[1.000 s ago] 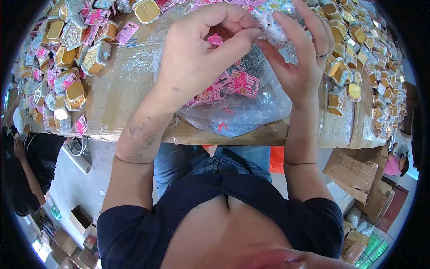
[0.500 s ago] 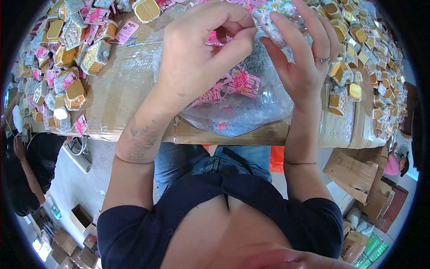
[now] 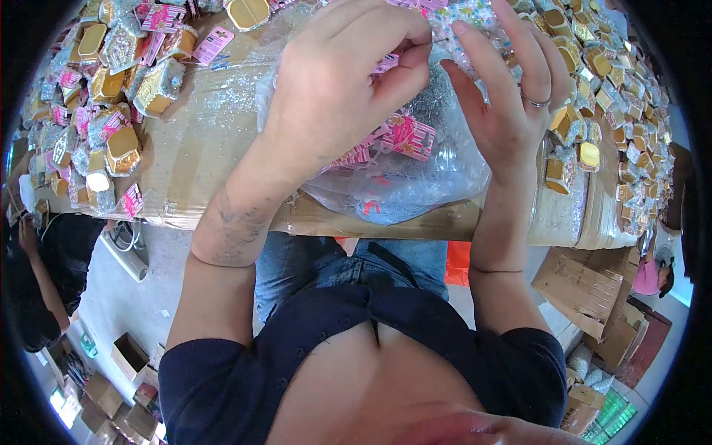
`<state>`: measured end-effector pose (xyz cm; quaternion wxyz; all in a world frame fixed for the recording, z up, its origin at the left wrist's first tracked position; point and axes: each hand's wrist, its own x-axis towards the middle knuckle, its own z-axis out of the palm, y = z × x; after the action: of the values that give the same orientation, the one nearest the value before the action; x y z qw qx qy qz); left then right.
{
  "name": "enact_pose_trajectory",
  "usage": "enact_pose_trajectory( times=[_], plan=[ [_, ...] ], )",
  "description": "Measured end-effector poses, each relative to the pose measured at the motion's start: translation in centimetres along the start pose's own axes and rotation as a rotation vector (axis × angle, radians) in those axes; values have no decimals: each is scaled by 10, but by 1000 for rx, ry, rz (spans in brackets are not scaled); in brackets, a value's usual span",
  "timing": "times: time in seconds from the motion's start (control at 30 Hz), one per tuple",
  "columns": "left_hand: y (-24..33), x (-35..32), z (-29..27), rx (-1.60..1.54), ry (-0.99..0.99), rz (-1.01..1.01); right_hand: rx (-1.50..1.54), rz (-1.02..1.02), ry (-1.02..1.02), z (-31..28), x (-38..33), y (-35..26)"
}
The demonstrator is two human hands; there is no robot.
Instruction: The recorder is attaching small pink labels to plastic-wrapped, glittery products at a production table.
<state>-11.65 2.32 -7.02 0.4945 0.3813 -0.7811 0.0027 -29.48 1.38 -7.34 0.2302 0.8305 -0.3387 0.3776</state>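
My left hand (image 3: 337, 89) is raised over the table with thumb and fingers pinched on a small pink card (image 3: 387, 65). My right hand (image 3: 512, 96) is close beside it, fingers spread against a small clear glittery packet (image 3: 463, 22) at the top of the view. Below both hands lies a clear plastic bag (image 3: 415, 185) holding pink-and-white cards (image 3: 408, 137) and shiny filler. Whether the right hand truly grips the packet is hard to tell; its fingers lie on it.
The cardboard-covered table (image 3: 215, 148) is strewn with several gold trays (image 3: 122, 148) and pink cards on the left, and gold-topped boxes (image 3: 589, 156) on the right. Another person in black (image 3: 37, 252) sits at left. Cardboard boxes (image 3: 586, 289) stand on the floor at right.
Both hands have risen slightly toward the top of the view. The right hand's fingers have opened out and the left pinch has tightened on the pink card.
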Motion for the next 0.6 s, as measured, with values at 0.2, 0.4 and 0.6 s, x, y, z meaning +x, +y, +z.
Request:
enact_pose_trajectory(
  times=[0.2, 0.4, 0.6],
  plan=[
    [-1, 1, 1, 133, -30, 102, -27, -37, 14, 4, -2, 3],
    [-5, -2, 6, 68, -54, 24, -36, -37, -42, 0, 0, 4],
    [-4, -1, 10, -264, -68, -246, 213, 132, -54, 1, -5, 13]
  ],
)
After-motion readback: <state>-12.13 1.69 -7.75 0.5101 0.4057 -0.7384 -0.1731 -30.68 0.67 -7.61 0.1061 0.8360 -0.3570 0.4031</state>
